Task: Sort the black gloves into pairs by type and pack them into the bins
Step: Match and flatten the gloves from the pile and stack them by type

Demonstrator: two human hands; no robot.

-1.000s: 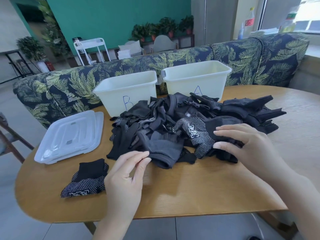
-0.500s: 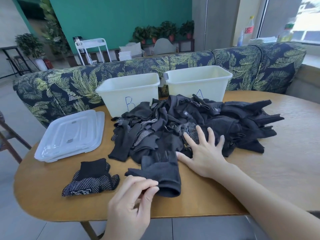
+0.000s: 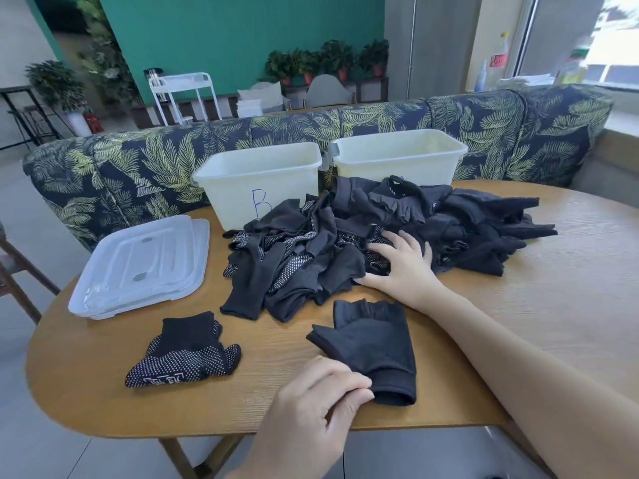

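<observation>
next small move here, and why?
Probably: right hand, spread on the glove pile, fishes out a mate for the plain fingerless glove that the left hand pinches at the cuff. It lies single; both bins look empty.

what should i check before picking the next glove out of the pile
1. Left hand pinches the plain glove at its cuff, apart from the pile: ok.
2. Right hand open on the pile: ok.
3. Matching plain glove spotted: cannot tell.
4. Dotted glove lies alone, unpaired: not ok.
5. Bin B uncovered: ok.
6. Lids clear of the bins: ok.
</observation>
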